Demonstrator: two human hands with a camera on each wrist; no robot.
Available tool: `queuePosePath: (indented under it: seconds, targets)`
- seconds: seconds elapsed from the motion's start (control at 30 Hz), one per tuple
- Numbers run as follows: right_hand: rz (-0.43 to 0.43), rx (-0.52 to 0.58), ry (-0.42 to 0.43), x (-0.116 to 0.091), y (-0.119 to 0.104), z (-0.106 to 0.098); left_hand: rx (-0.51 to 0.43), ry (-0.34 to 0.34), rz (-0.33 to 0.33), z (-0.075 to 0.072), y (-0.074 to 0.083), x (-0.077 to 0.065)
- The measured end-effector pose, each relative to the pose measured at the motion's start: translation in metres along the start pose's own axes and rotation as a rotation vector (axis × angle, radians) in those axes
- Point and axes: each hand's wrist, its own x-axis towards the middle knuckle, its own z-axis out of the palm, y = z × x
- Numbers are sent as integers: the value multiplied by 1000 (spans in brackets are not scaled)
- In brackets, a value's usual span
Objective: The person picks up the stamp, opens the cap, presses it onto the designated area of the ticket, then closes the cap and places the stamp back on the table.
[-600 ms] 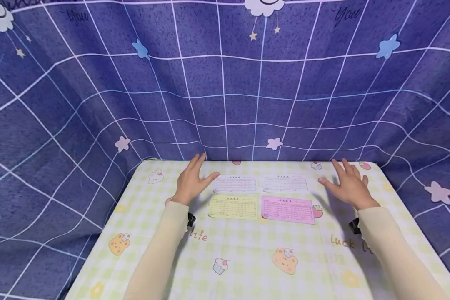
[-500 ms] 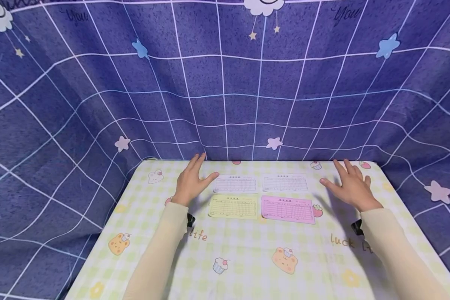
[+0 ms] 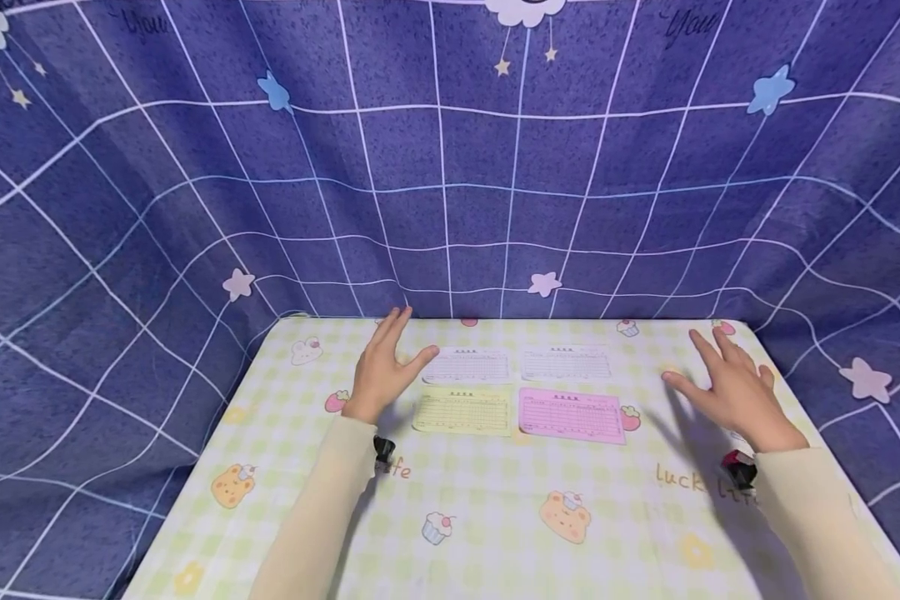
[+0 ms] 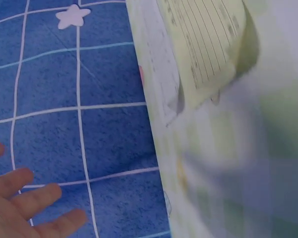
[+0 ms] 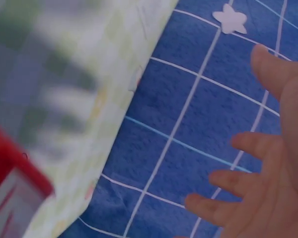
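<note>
While our left hand (image 3: 386, 375) is hovering spread just left of the yellow slip (image 3: 461, 411), our right hand (image 3: 738, 396) is hovering spread well right of it — past the pink slip (image 3: 570, 414). The left wrist view is showing us the yellow slip's curled edge — barely appearing in the head view.

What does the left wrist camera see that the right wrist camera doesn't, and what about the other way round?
Only the left wrist view: the left hand and the yellow paper slip.

Only the right wrist view: the right hand and a blurry red-edged thing.

Both: a blue curtain with grid lines, a pale star and a checked tablecloth.

The left also shows a white slip; I can't tell for the right.
</note>
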Motion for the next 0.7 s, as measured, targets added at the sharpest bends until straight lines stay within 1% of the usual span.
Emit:
queuePosePath:
  seconds: [0.1,0.23,0.3,0.4,0.63,0.7]
  targets:
    - [-21,16,-3,-11,3,-3,-39,11,15,0,4,-4]
    - [-42,37,-24,-30,13,-6,-84,34,34,1,9,-7]
    - [-50,31,-23,-39,19,-5,-100,48,39,1,11,-8]
    - [-52,24,-26,-49,25,-5,-105,66,47,1,14,-10]
    - [-3,22,-126,-68,31,-8,-105,81,79,-3,20,-13]
    - [-14,21,-115,-74,33,-7,-108,82,85,-3,23,-16]
